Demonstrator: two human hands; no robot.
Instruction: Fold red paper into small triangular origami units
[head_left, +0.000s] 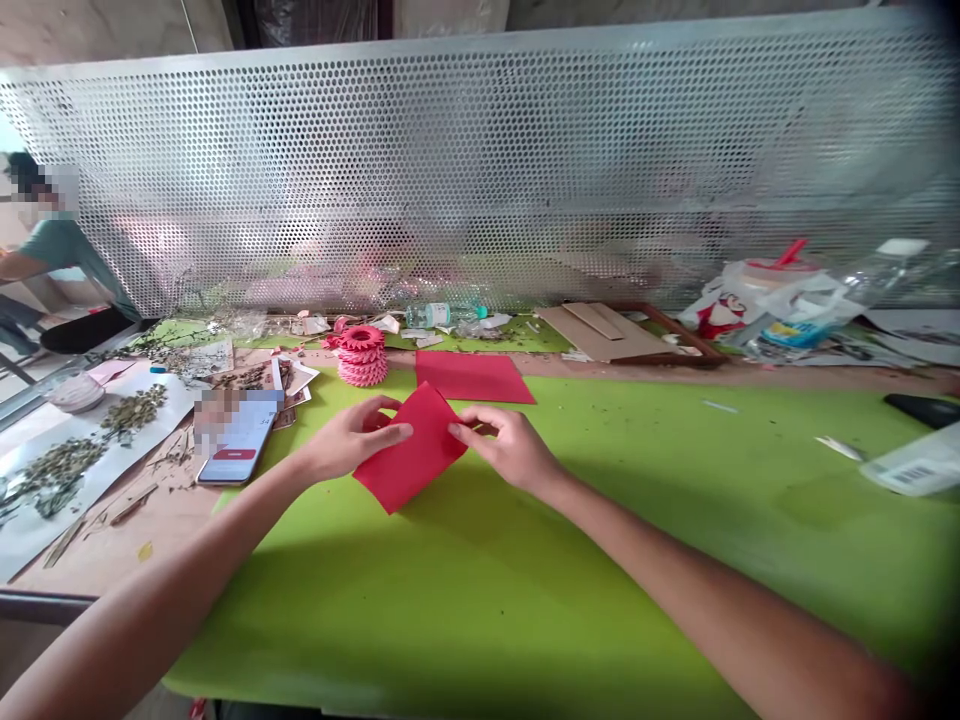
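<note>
A folded sheet of red paper (409, 455) lies tilted on the green mat (525, 560), held from both sides. My left hand (351, 440) pinches its left edge, thumb and fingers closed on the paper. My right hand (506, 445) grips the right edge, fingers pressed on the fold. Just behind lies a flat red sheet (472, 377). A stack of pink and red folded paper rosettes (363, 355) stands to the left of that sheet.
A phone (238, 440) lies left of my left hand. White sheets with dried leaves (90, 440) cover the left table end. Cardboard pieces (604, 332), a water bottle (442, 314) and plastic bags (772, 295) line the perforated metal screen (480, 160). Another person (52, 250) sits far left.
</note>
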